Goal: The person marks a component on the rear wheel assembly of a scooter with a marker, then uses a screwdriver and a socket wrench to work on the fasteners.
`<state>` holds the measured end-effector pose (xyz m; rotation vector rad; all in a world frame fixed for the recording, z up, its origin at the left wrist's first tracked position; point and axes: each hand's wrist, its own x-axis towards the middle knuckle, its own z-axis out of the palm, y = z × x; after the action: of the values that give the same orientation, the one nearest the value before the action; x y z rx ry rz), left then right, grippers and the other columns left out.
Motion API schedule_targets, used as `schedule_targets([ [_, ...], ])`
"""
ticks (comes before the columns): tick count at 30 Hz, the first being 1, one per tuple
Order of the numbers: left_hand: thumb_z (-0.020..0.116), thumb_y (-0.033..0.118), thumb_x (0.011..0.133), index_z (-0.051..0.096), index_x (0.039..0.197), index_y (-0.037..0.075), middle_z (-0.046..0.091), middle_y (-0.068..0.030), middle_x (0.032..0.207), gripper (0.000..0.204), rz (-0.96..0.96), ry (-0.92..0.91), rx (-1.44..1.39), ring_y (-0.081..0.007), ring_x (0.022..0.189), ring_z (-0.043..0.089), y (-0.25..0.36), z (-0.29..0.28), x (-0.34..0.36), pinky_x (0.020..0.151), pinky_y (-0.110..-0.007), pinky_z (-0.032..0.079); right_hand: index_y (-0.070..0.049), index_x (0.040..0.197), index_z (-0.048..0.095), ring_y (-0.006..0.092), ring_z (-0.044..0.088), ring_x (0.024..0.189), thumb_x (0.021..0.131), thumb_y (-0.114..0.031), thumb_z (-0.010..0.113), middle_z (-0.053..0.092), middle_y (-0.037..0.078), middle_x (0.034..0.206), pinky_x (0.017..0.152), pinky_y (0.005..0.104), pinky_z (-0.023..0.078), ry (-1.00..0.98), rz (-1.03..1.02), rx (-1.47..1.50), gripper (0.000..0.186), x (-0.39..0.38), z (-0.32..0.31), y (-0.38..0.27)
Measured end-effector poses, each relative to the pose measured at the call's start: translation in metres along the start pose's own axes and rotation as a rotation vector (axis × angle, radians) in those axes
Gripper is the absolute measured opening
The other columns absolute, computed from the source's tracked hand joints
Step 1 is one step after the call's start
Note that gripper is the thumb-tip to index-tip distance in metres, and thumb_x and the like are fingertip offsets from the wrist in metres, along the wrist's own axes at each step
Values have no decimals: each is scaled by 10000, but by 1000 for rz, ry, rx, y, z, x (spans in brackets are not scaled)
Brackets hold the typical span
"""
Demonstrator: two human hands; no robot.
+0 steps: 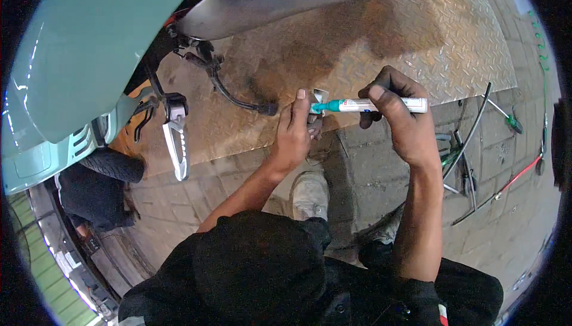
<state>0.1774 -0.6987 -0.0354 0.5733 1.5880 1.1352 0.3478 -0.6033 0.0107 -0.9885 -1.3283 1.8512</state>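
My left hand [293, 126] pinches a small shiny metal piece [322, 96] over the edge of the steel plate. Teal colour shows on the piece beside my fingertips. In my right hand [398, 108] is a white paint marker [354, 105] with a teal front end. The marker lies nearly level, its tip pointing left and meeting the piece by my left fingers. Part of the metal piece is hidden behind the marker and my fingers.
A motor scooter with a teal body panel [107, 46], a silver footrest [174, 141] and a black pedal lever [238, 99] stands at left on a rusty checkered plate [411, 40]. At right lie a green-handled screwdriver [513, 124], black rods and a red hose [521, 174]. Someone in dark clothes [95, 198] is at lower left.
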Motion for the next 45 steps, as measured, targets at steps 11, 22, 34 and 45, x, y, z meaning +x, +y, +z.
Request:
schedule_targets([
  [11, 347, 495, 983, 582, 865, 36, 473, -16, 662, 530, -34, -59, 260, -100, 545, 406, 13, -9, 6, 508, -254, 345, -20, 776, 529, 93, 434, 623, 857, -177, 634, 490, 20, 643, 558, 280, 372, -66, 24, -198, 205, -4, 8, 5],
  [22, 371, 546, 952, 589, 999, -16, 582, -144, 889, 604, -190, -61, 424, -222, 812, 553, 5, -11, 14, 721, -357, 452, -27, 910, 523, 271, 552, 692, 877, -203, 608, 543, 126, 733, 657, 371, 438, -92, 33, -371, 198, -8, 18, 31],
  [34, 746, 359, 750, 355, 1272, -74, 432, -307, 1208, 782, 230, 2, 1209, -446, 1116, 456, -88, -20, 32, 943, -480, 411, -155, 1249, 547, 318, 553, 1018, 765, -170, 640, 569, 155, 1136, 862, 419, 434, 266, -191, -1478, 494, -6, -34, 116],
  [45, 677, 259, 820, 396, 1330, 13, 489, -239, 1180, 632, 486, -55, 895, -384, 1136, 467, -26, 15, 5, 961, -469, 370, -54, 1161, 583, 195, 577, 895, 942, -574, 382, 631, 99, 1008, 800, 349, 461, 175, 519, 804, 599, -4, 35, 122],
])
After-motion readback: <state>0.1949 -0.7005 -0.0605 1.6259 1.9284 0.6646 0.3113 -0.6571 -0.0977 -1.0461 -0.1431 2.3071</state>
